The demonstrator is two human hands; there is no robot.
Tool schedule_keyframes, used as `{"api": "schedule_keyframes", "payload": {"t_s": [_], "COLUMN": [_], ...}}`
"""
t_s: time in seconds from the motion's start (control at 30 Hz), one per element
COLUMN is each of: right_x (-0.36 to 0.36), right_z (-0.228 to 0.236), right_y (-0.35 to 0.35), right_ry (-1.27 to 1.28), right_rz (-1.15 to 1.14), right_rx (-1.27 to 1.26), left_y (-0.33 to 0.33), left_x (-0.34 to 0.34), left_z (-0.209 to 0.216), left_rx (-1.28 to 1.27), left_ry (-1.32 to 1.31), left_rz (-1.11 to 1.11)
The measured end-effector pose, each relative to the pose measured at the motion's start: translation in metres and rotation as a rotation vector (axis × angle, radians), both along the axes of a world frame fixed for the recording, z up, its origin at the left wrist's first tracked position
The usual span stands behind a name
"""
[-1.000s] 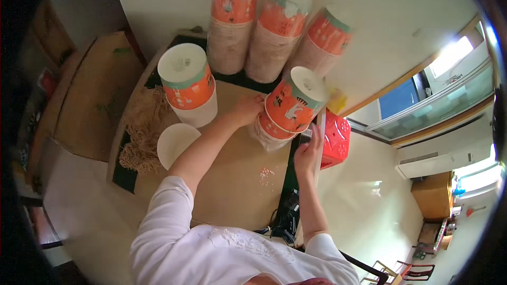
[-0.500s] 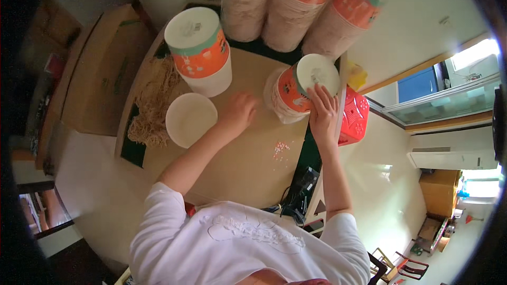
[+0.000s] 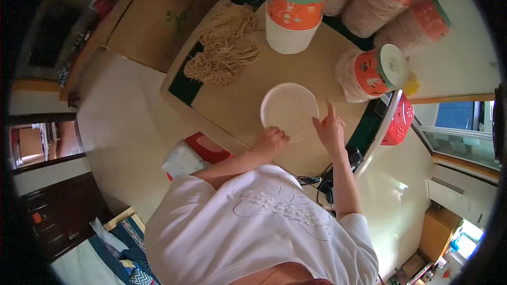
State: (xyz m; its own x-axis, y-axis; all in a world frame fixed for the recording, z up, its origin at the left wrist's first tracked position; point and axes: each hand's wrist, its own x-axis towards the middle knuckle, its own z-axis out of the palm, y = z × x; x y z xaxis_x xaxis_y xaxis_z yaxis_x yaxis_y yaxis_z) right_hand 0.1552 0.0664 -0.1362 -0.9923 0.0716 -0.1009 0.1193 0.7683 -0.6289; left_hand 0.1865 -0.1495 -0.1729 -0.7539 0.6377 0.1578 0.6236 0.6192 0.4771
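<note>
A white round paper bowl (image 3: 288, 106) stands mouth-up on the tan board in front of me. My left hand (image 3: 273, 140) is closed on the near left part of its rim, the fingers curled. To the right of the bowl my right hand (image 3: 331, 129) hovers with nothing in it, index finger stretched out and thumb apart. Behind the bowl rises an upside-down stack of orange, green and white paper bowls (image 3: 296, 18). Farther right leans another stack of the same bowls (image 3: 375, 74), partly in clear plastic wrap. Tiny pinkish-white bits (image 3: 340, 121) show by my right hand.
Tangled beige strands like dried noodles (image 3: 224, 47) lie at the left. Several wrapped bowl stacks (image 3: 377, 2) stand at the back right. Black cables (image 3: 311, 180) are at the near edge, a red plastic stool (image 3: 400, 121) beyond the right edge, and a red box (image 3: 207, 148) below the table.
My view has turned left. My left hand has come to the bowl's rim, and the bowl has shifted nearer to me. My right hand has left the right bowl stack and moved toward the bowl.
</note>
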Motion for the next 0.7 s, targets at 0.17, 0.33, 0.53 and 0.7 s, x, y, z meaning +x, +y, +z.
{"api": "schedule_keyframes", "payload": {"t_s": [0.17, 0.33, 0.53, 0.7], "right_x": [0.033, 0.054, 0.073, 0.081], "right_z": [-0.024, -0.01, -0.011, 0.005], "right_y": [-0.01, -0.016, -0.019, -0.012], "right_ry": [-0.036, -0.08, 0.066, 0.057], "right_rz": [-0.048, -0.11, -0.228, -0.282], "right_rx": [-0.083, -0.169, -0.163, -0.219], "left_y": [-0.048, -0.153, -0.148, -0.16], "left_x": [-0.012, -0.098, -0.153, -0.152], "left_z": [0.004, -0.072, -0.036, -0.087], "left_rx": [0.479, 0.322, -0.022, 0.018], "left_ry": [-0.004, -0.046, -0.441, -0.479], "left_rz": [0.264, 0.853, 1.039, 1.101]}}
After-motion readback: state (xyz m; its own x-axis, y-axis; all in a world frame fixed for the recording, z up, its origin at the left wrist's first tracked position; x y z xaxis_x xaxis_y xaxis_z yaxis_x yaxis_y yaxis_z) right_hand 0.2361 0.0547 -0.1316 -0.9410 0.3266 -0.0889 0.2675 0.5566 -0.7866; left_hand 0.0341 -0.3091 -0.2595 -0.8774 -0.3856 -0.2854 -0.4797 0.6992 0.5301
